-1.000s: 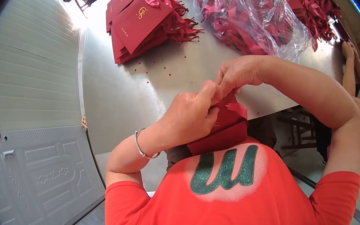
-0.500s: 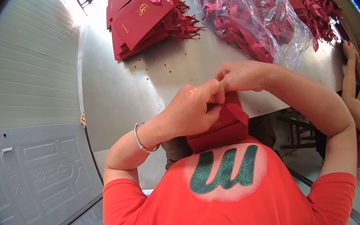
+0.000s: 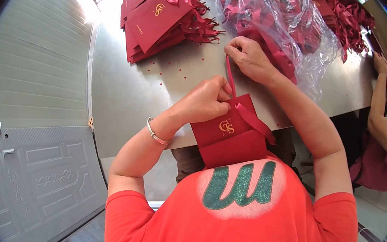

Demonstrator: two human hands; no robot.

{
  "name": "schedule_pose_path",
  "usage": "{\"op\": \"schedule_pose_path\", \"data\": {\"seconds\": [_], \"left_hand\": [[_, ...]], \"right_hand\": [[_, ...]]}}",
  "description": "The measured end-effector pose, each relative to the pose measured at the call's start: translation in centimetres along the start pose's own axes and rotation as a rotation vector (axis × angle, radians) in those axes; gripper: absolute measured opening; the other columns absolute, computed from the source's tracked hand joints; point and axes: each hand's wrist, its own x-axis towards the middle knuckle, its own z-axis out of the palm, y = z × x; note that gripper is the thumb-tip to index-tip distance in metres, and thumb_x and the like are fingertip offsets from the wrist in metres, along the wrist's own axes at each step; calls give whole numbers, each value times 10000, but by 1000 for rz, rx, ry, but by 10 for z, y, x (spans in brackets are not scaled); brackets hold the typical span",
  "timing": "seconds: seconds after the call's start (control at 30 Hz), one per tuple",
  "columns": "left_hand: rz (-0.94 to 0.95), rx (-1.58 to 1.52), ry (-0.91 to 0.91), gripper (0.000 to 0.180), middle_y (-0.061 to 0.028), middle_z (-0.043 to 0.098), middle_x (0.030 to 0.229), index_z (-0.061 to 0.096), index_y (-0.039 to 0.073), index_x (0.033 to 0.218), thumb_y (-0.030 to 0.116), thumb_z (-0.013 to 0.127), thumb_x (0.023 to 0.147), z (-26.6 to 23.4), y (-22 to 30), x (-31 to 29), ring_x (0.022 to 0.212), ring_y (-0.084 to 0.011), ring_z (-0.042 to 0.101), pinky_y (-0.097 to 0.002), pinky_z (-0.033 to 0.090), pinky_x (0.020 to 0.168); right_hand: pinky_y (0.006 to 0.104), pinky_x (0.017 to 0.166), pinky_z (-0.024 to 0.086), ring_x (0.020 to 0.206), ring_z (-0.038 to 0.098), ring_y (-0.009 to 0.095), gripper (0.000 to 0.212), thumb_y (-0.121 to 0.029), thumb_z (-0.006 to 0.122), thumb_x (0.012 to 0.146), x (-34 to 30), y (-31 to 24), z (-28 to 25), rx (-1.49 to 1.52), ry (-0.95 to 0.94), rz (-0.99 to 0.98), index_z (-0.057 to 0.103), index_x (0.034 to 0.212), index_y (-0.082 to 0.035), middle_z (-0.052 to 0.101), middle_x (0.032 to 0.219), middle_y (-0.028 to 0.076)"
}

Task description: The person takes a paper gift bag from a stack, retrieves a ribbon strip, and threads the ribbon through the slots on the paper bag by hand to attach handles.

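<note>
A dark red paper gift bag with a gold emblem rests against my body at the table's near edge. My left hand is closed at its upper left edge, fingertips pinching the bag near where a ribbon comes out. Beyond the bag, my right hand pinches the end of this red ribbon, which runs taut from the bag to the fingers. Another stretch of red ribbon loops loosely over the bag's right side. What lies under my left fingers is partly hidden.
A stack of flat red gift bags with ribbons lies at the far left of the metal table. Clear plastic covers more red bags at the back. Small red dots dot the tabletop. At right, another person's arms reach onto the table.
My right hand has moved away from my left, far across the table, drawing the ribbon out straight. The bag's front now shows more, and my left hand has shifted slightly left.
</note>
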Motion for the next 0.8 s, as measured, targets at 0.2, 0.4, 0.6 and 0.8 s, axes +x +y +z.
{"op": "schedule_pose_path", "data": {"seconds": [0.2, 0.4, 0.6, 0.8], "left_hand": [[-48, 89, -26, 269, -137, 712, 826, 515, -62, 1008, 27, 613, 774, 0, 12, 1, 771, -146, 631, -304, 500, 714], [-40, 61, 19, 244, -126, 714, 806, 559, -62, 1003, 42, 626, 793, 5, 4, 3, 743, -128, 630, -292, 501, 689], [-34, 76, 51, 199, -114, 712, 780, 600, -46, 966, 75, 645, 814, 5, 3, 1, 691, -106, 618, -283, 493, 646], [-23, 100, 70, 182, -91, 703, 726, 614, -32, 952, 85, 640, 816, 6, 3, 1, 639, -92, 598, -284, 481, 616]], "right_hand": [[361, 756, 495, 803, 654, 259, 319, -257, 634, 852, 9, 8, 3, 63, 40, 69, 682, 939, 46, 676, 856, 194], [267, 654, 472, 734, 581, 104, 277, -223, 648, 889, 0, 5, -1, -1, 19, 137, 645, 973, 41, 631, 849, 66], [270, 642, 478, 716, 605, 133, 251, -226, 668, 878, -78, -18, -28, -88, 220, -73, 655, 964, 9, 615, 938, 81], [305, 642, 472, 714, 596, 194, 301, -253, 761, 793, -128, -50, -38, -262, -108, 147, 660, 951, -17, 606, 830, 99]]}}
